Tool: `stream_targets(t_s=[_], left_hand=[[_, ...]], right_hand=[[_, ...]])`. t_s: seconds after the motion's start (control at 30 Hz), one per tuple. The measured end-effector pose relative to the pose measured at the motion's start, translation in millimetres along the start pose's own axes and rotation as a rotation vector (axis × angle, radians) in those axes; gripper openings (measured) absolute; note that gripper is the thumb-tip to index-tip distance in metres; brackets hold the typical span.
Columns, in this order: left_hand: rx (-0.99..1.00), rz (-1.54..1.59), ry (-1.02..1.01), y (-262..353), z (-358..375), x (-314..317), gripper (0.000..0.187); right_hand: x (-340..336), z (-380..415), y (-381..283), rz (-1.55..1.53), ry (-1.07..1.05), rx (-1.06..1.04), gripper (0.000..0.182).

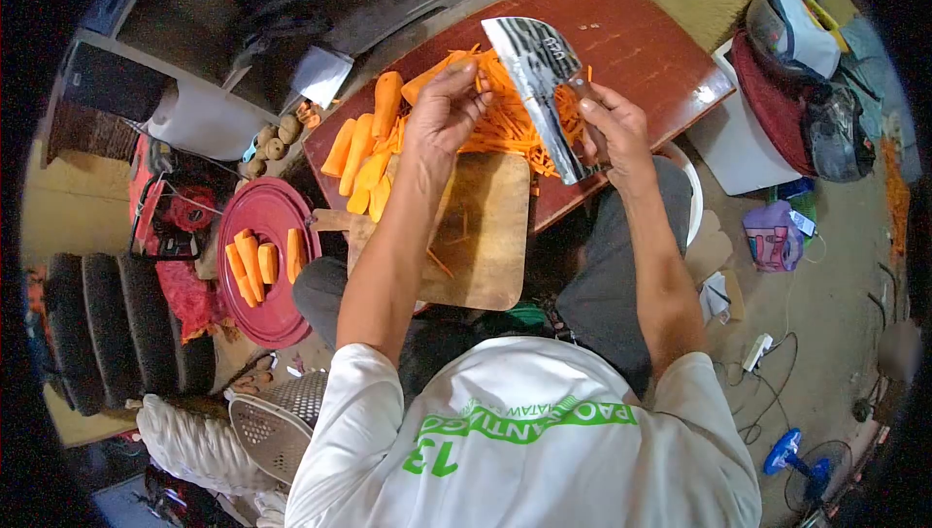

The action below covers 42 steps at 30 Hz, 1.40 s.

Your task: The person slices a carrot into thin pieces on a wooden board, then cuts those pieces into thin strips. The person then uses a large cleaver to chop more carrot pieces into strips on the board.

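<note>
My right hand (619, 135) grips a cleaver (532, 67) by its handle, the broad shiny blade raised over a heap of carrot strips (505, 125). To its left, my left hand (447, 111) is closed in a pinch, with a small orange carrot strip (479, 81) showing at the fingertips. Peeled whole carrots (386, 101) and flat carrot slices (371, 174) lie beside my left wrist. Below both hands, a wooden cutting board (485, 237) rests partly over my lap, a few orange scraps on it.
The red table (631, 23) carries the carrots. On the left, a round red lid (277, 310) holds several carrot pieces. A perforated basket (277, 421) stands at lower left. To the right are a white box (733, 145), a purple bag (774, 235) and cables on the floor.
</note>
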<state>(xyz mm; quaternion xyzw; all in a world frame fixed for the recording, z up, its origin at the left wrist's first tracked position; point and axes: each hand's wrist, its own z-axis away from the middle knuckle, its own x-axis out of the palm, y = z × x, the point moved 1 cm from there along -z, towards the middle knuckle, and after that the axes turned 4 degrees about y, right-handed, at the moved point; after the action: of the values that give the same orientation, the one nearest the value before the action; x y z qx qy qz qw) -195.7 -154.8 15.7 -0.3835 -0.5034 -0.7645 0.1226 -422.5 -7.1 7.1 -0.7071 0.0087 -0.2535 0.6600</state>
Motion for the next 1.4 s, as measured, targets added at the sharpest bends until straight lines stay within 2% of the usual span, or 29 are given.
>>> stream_targets(t_s=[0.03, 0.13, 0.23, 0.33, 0.37, 0.47, 0.67, 0.77, 0.8, 0.9, 0.93, 0.97, 1.0, 1.07, 1.17, 1.27, 1.3, 1.4], left_hand=[[-0.009, -0.001, -0.018, 2.6, 0.5, -3.3, 0.014], [0.141, -0.485, 0.124, -0.7, 12.9, -8.7, 0.011], [0.495, -1.058, 0.18, -4.2, 27.6, -25.6, 0.01], [0.663, -1.334, 0.188, 0.5, 39.7, -36.4, 0.011], [0.636, -1.302, 0.199, 0.4, 44.8, -39.3, 0.022], [0.649, -1.286, 0.255, 0.8, 59.5, -46.5, 0.019], [0.896, -1.286, 0.288, 3.9, 109.8, -67.2, 0.023], [0.972, -1.302, 0.344, 9.3, 126.5, -77.2, 0.024], [0.964, -1.315, 0.343, 12.0, 132.0, -81.9, 0.024], [0.929, -1.35, 0.335, 23.6, 146.8, -92.5, 0.023], [0.914, -1.361, 0.331, 28.8, 151.0, -92.1, 0.022], [0.898, -1.371, 0.325, 32.5, 153.7, -92.9, 0.022], [0.879, -1.356, 0.321, 34.4, 154.0, -95.3, 0.021], [0.841, -1.321, 0.309, 36.1, 150.3, -100.8, 0.019], [0.942, -1.433, 0.242, 27.5, 141.2, -114.9, 0.025], [1.03, -1.65, 0.258, 22.7, 144.9, -105.6, 0.034], [0.919, -1.69, 0.24, 20.3, 144.2, -106.7, 0.043], [0.969, -1.77, 0.23, 13.5, 135.6, -108.7, 0.046]], right_hand=[[-6.3, -2.7, 3.5, -0.029, 0.001, 0.0, 0.041], [-21.7, -3.3, 6.2, -0.015, 0.057, 0.008, 0.042], [-24.0, -2.1, 3.1, -0.027, 0.069, 0.025, 0.045], [-17.3, -0.5, 4.4, 0.021, 0.064, 0.034, 0.047], [-16.4, 0.4, 6.5, 0.044, 0.058, 0.034, 0.047], [-15.1, 0.9, 13.9, 0.094, 0.003, 0.029, 0.047], [-4.0, 16.9, 10.8, 0.123, -0.068, 0.117, 0.049], [1.0, 38.5, 8.2, 0.254, -0.17, 0.121, 0.049], [8.3, 51.4, 3.1, 0.295, -0.223, 0.122, 0.048], [27.3, 101.1, -9.9, 0.437, -0.463, 0.324, 0.045], [37.4, 119.8, -16.1, 0.545, -0.487, 0.319, 0.05], [44.2, 131.5, -19.3, 0.653, -0.606, 0.28, 0.052], [40.6, 144.9, -2.9, 0.605, -0.683, 0.133, 0.05], [64.3, 155.9, -32.4, 0.761, -0.795, 0.203, 0.047], [65.4, 148.5, -29.8, 0.935, -0.822, 0.119, 0.044], [54.9, 121.8, -30.4, 1.0, -0.68, 0.008, 0.044], [40.1, 110.6, -20.4, 1.066, -0.575, -0.124, 0.043], [44.5, 79.9, -22.8, 0.945, -0.326, -0.133, 0.042]])
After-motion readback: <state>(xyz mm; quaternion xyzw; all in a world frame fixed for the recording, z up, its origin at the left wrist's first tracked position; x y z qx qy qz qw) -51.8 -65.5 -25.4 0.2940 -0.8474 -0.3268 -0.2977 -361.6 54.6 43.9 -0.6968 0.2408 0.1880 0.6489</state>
